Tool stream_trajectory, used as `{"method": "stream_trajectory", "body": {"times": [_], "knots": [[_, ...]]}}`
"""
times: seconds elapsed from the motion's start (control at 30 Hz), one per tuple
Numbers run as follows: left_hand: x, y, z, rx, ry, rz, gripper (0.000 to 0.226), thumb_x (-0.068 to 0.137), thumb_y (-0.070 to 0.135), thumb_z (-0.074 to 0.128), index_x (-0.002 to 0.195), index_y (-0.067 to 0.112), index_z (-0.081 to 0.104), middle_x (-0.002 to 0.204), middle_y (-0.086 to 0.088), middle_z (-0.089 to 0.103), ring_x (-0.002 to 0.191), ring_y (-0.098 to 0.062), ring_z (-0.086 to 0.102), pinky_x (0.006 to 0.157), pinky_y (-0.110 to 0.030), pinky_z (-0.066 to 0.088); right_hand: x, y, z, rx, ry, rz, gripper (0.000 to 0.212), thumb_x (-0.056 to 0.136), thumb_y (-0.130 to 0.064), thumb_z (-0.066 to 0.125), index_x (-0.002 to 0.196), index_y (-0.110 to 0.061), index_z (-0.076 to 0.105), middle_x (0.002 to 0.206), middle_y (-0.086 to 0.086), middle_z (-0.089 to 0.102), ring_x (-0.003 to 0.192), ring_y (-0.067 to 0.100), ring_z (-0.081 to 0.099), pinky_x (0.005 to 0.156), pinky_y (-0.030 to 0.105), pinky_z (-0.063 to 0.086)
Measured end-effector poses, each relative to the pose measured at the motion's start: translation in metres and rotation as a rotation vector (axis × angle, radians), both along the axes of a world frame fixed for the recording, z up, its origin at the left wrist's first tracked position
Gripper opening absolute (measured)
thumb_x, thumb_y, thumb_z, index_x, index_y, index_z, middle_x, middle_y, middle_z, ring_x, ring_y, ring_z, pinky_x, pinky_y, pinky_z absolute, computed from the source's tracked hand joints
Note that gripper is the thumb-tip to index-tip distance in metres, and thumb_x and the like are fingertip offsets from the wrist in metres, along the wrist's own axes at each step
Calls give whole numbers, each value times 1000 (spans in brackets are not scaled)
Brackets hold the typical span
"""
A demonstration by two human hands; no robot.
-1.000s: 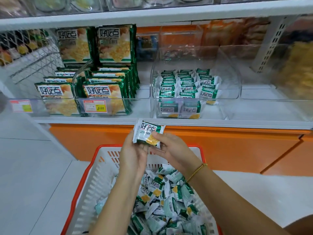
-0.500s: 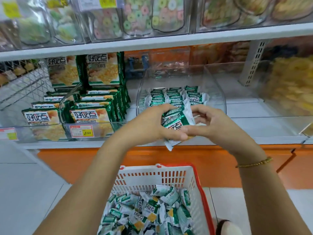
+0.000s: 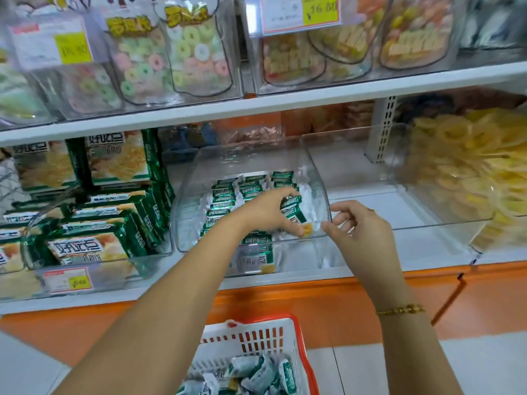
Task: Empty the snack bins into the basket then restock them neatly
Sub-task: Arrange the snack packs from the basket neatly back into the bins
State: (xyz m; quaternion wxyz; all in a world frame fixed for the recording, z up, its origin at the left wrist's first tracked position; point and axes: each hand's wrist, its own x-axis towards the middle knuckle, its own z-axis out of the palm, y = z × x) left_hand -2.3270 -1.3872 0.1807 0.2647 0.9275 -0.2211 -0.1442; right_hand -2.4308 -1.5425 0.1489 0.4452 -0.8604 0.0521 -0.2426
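Your left hand (image 3: 271, 213) grips a few snack packets (image 3: 293, 213) inside the clear bin (image 3: 196, 178). Your right hand (image 3: 360, 232) hangs loose-fingered beside its front corner, holding nothing.

Clear glossy plastic bin (image 3: 319, 178); perforated plastic basket (image 3: 256, 342).

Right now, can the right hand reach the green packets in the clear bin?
Probably yes: the right hand hovers open by the open-topped clear bin, though the left hand, holding green packets, crowds it.
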Motion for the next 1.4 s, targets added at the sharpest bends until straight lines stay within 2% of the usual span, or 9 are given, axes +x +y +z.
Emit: {"method": "stream_trajectory", "body": {"times": [0.2, 0.33, 0.5, 0.73, 0.9, 1.03, 1.13, 1.2, 1.4], "knots": [[4, -17, -22, 391, -294, -167, 74, 74, 44, 77, 135, 15, 44, 131, -8, 54, 120, -27, 46, 95, -35, 39, 2, -2, 1, 45, 9, 11, 23, 86, -17, 68, 107, -20, 61, 83, -4, 58, 71, 4, 51, 63, 15, 40], [10, -23, -25, 466, -462, -162, 80, 78, 49, 70, 138, 10, 33, 137, -13, 35, 126, -29, 32, 103, -40, 28, 1, -2, 1, 52, 13, 18, 24, 86, -17, 67, 109, -19, 61, 82, -6, 57, 71, 3, 50, 65, 19, 42], [15, -26, -27, 606, -256, -209, 84, 97, 29, 45, 148, 4, -18, 157, -12, -19, 146, -28, -15, 119, -44, -3, 0, 0, 1, 22, 7, 16, 26, 87, -17, 66, 113, -17, 61, 83, -4, 56, 69, 4, 49, 68, 25, 43], [31, -35, -31, 731, -113, -155, 123, 78, 63, 61, 145, 9, -26, 154, -7, -27, 145, -28, -17, 120, -42, -3, -7, -1, 2, 4, 11, 22, 28, 87, -14, 65, 115, -15, 61, 91, -1, 58, 79, 10, 51, 67, 13, 40], [17, -21, -22, 518, -171, -138, 121, 74, 62, 67, 151, 7, -9, 159, -9, -11, 147, -26, -3, 119, -34, 4, -21, 8, 10, 17, -88, -21, 18, 87, -13, 65, 105, -14, 63, 94, -2, 56, 88, 12, 52, 76, 22, 42], [-13, -1, -15, 201, -272, -47, 79, 88, 50, 59, 148, 10, 29, 158, -7, 18, 143, -21, 22, 114, -28, 19, -32, 23, 16, -7, -44, 89, 12, 87, -19, 65, 78, -15, 58, 69, -4, 52, 62, 6, 45, 58, 16, 39], [-50, 29, -9, -170, -526, 86, 30, 95, 32, 53, 118, 14, 61, 128, -4, 56, 115, -18, 53, 93, -23, 36, -36, 39, 12, -93, 137, 264, 24, 88, -28, 65, 72, -15, 53, 62, -4, 46, 56, 5, 40, 51, 15, 35], [-86, 55, -15, -346, -672, 143, 19, 95, 25, 51, 93, 13, 65, 97, 1, 63, 92, -13, 57, 77, -20, 38, -38, 53, 4, -144, 306, 394, 24, 87, -29, 65, 75, -11, 56, 63, -3, 47, 56, 7, 41, 51, 16, 36], [-160, 136, -101, -189, -301, 185, 27, 94, 30, 49, 82, 13, 65, 79, 2, 64, 72, -10, 56, 68, -26, 46, -39, 117, -80, -485, 759, 754, 27, 90, -35, 61, 88, -10, 68, 97, 2, 70, 71, 11, 57, 56, 20, 41]]}}
